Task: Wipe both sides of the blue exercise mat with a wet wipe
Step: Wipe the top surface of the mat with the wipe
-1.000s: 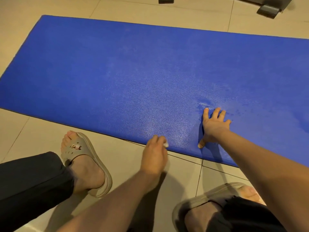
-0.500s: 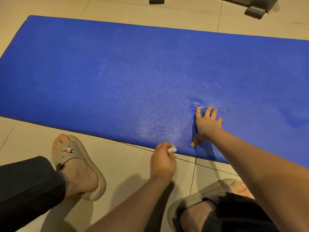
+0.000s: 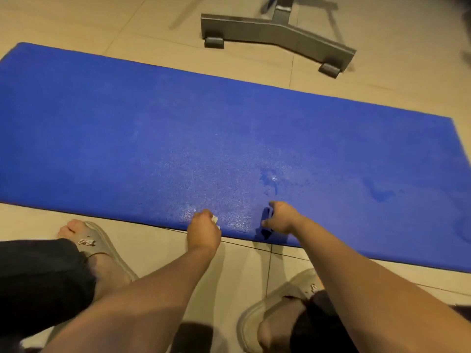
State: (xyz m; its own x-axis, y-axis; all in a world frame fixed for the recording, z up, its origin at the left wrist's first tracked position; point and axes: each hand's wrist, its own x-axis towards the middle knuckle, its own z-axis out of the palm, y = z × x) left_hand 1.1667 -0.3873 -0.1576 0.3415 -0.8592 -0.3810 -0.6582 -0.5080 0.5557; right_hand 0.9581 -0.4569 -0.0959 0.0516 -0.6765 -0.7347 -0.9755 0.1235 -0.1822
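Observation:
The blue exercise mat [image 3: 229,138] lies flat on the tiled floor and spans almost the whole view. Damp shiny patches show near its middle and its near edge. My left hand [image 3: 203,231] sits at the mat's near edge and holds a small crumpled white wet wipe [image 3: 215,219] in its curled fingers. To its right, my right hand [image 3: 281,217] is on the mat close to the same edge. Its fingers and thumb are curled and pinch a small raised fold of the mat.
A grey metal stand base [image 3: 275,31] with rubber feet stands on the floor beyond the mat's far edge. My feet in beige slippers, one [image 3: 102,247] at the left and one [image 3: 277,309] at the right, rest on the tiles in front of the mat.
My right hand has slid back toward the near edge and curled from flat to pinching the mat. The left hand with the wipe has moved onto the mat's edge. The view has tilted up.

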